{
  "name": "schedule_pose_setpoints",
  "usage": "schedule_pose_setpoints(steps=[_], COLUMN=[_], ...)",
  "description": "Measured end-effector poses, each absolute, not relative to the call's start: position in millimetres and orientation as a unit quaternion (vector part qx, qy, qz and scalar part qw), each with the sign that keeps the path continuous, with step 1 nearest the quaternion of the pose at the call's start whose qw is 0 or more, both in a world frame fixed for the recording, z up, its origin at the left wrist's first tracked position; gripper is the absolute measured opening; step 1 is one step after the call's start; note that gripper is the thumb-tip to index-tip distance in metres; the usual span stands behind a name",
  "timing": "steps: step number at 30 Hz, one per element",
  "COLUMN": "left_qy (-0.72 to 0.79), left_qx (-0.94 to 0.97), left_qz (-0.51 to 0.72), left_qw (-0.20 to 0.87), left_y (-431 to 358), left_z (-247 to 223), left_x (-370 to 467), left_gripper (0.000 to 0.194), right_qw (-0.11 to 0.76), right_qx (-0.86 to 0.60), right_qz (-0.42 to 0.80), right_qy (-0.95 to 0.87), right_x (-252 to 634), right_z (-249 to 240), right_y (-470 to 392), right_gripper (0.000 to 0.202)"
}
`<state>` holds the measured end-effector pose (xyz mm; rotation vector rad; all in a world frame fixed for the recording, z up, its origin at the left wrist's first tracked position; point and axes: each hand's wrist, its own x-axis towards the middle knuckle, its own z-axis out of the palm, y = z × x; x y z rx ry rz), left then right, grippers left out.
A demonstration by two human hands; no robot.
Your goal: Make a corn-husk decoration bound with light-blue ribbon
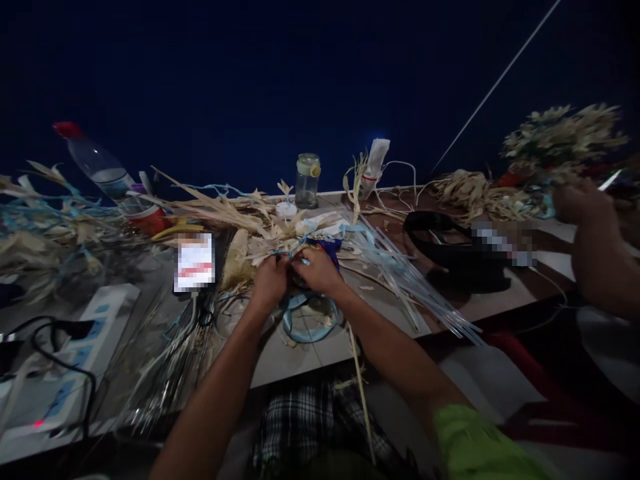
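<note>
My left hand [271,280] and my right hand [318,269] are close together over the middle of the table, fingers bent in a pinch. Between and just beyond their fingertips is a bunch of pale dried husks [265,247] with a bit of light-blue strip; the exact grip is partly hidden by my fingers. Below my wrists, a loop of light-blue ribbon [295,331] lies on the tabletop. A dark-blue packet [327,249] sits just behind my right hand. To the left of my left hand is a tan fibrous bundle [235,260].
Clear plastic rods [415,287] lie to the right. On the left are a phone [194,263], thin wires [167,373] and a power strip [75,360]. A glass jar [307,181] and a tilted bottle [100,163] stand behind. Another person's hand [583,203] is at far right.
</note>
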<state>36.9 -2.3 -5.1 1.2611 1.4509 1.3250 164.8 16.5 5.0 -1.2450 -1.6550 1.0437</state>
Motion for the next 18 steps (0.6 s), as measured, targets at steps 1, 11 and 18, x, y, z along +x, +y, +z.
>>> schedule_pose_setpoints(steps=[1, 11, 18], left_qy=[0.585, 0.471, 0.47], left_qx=[0.497, 0.359, 0.36], left_qz=[0.522, 0.54, 0.546], left_qw=[0.372, 0.598, 0.592], left_y=[-2, -5, -6], left_z=[-6, -2, 5], left_x=[38, 44, 39], left_gripper=[0.014, 0.028, 0.029], right_qw=[0.394, 0.398, 0.405], right_qx=[-0.51, -0.536, -0.438], right_qz=[0.373, 0.369, 0.591], right_qy=[-0.668, -0.647, -0.543], right_x=[163, 162, 169], right_z=[4, 6, -1], right_y=[16, 14, 23], right_gripper=[0.005, 0.006, 0.016])
